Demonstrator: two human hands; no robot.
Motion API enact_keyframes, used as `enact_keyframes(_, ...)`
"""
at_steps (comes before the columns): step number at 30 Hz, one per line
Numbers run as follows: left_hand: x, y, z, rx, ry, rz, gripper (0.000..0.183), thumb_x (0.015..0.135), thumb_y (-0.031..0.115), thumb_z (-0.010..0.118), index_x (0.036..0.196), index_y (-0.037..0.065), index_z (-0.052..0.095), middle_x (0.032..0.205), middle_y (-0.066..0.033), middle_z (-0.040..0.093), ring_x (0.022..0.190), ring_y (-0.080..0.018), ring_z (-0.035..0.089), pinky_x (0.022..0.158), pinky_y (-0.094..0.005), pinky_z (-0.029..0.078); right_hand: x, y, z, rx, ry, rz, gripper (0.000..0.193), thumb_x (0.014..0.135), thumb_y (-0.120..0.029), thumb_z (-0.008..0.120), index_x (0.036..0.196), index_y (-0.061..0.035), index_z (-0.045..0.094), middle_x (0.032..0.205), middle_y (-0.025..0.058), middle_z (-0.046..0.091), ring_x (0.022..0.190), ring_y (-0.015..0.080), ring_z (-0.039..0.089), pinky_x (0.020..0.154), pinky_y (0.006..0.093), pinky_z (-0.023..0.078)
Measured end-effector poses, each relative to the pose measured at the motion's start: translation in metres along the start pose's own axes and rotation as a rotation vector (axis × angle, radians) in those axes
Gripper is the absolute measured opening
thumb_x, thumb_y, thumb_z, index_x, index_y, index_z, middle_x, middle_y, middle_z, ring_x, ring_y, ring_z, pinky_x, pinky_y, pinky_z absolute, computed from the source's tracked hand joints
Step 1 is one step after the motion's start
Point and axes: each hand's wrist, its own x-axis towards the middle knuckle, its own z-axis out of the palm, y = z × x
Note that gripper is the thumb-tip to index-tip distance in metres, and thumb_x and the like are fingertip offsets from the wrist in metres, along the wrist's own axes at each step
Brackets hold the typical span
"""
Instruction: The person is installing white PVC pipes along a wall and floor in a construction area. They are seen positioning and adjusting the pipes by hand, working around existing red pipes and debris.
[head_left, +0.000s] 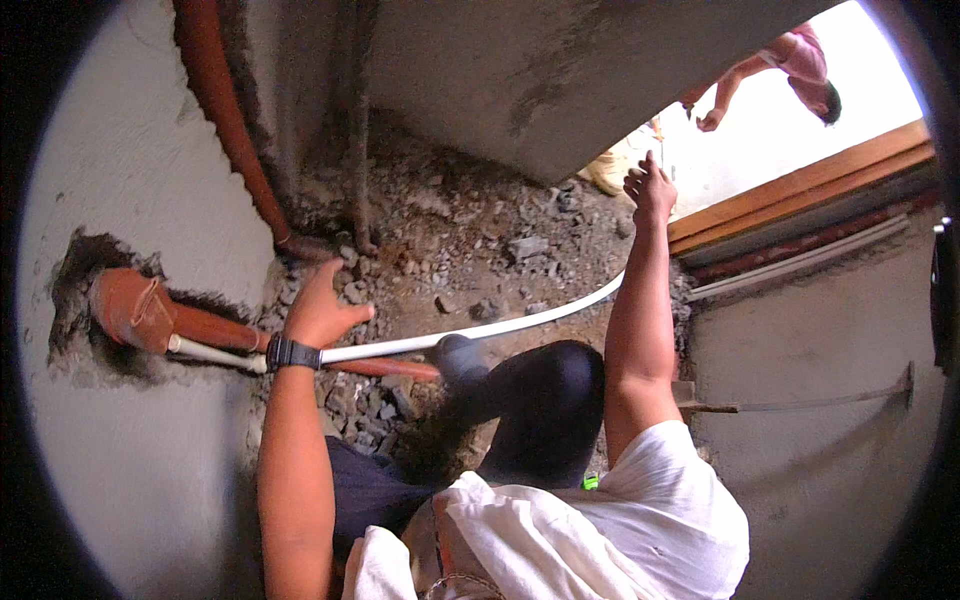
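Note:
A long white plastic pipe (480, 331) crosses the rubble floor, passing by my left wrist and curving up behind my right forearm. My left hand (322, 308), with a black watch on the wrist, is just above the pipe's left part. Its thumb stands away from the fingers, and nothing shows in it. Beside the wrist, a short white pipe piece (215, 354) runs toward a hole in the left wall. My right arm reaches out to the bright doorway. There my right hand (651, 190) has its fingers loosely apart, holding nothing that I can see.
An orange-brown pipe elbow (130, 308) sits in the broken wall hole; another brown pipe (228, 110) climbs the wall. Loose stones (528, 247) cover the floor. A wooden door frame (800, 185) edges the opening, where a person (805, 62) in pink bends over. A long-handled tool (800, 403) lies right.

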Motion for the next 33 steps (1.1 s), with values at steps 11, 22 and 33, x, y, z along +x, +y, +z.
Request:
enact_keyframes(11, -0.002, 0.002, 0.012, 0.064, -0.155, 0.069, 0.074, 0.077, 0.038, 0.081, 0.134, -0.001, 0.054, 0.123, -0.0239, 0.065, 0.102, -0.0346, 0.066, 0.092, -0.0429, 0.051, 0.001, -0.043, -0.163, -0.806, 0.636, 0.036, 0.128, 0.066, -0.068, 0.082, 0.152, 0.0045, 0.021, 0.146, 0.0347, 0.040, 0.137, 0.0425, 0.042, 0.113, 0.0491, 0.036)
enact_keyframes(22, 0.004, -0.010, 0.026, -0.101, -0.148, 0.176, 0.070, 0.082, 0.036, 0.079, 0.136, 0.000, 0.053, 0.128, -0.0265, 0.061, 0.115, -0.0376, 0.062, 0.097, -0.0434, 0.051, 0.108, 0.087, -0.250, 0.094, 0.228, -0.168, 0.043, 0.106, -0.035, 0.048, 0.136, -0.0044, 0.049, 0.112, 0.0209, 0.068, 0.087, 0.0330, 0.067, 0.078, 0.0435, 0.055)
enact_keyframes(33, -0.004, 0.013, -0.018, -0.342, 0.202, 0.122, 0.054, 0.093, 0.040, 0.070, 0.131, 0.004, 0.060, 0.133, -0.0180, 0.060, 0.119, -0.0273, 0.059, 0.100, -0.0392, 0.048, -0.183, 0.097, 0.011, -0.764, -0.974, -0.118, 0.038, 0.103, -0.030, 0.058, 0.122, 0.0015, 0.067, 0.115, 0.0130, 0.073, 0.108, 0.0167, 0.063, 0.095, 0.0350, 0.048)
